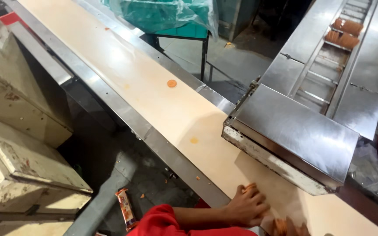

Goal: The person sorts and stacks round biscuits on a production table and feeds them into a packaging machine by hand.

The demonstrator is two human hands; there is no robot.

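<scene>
Now | gathering biscuits off belt [154, 91] | left hand [246, 205] grip cupped over biscuit stack [249, 188] | right hand [296, 229] grip holding biscuits [280, 226] | next likely needs steady lift, stack kept together

Place: biscuit factory | conveyor belt [162, 100] | steel feed chute [324, 70]

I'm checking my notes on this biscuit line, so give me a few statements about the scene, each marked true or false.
1. The left hand rests on the cream belt. True.
2. A lone round biscuit lies far up the belt. True.
3. The steel feeder track holds no biscuits. False: biscuit stacks sit near its far end.
4. A wrapped packet lies on the belt. False: it lies on the floor beside the belt.
5. The right hand touches biscuits at the bottom edge. True.
</scene>
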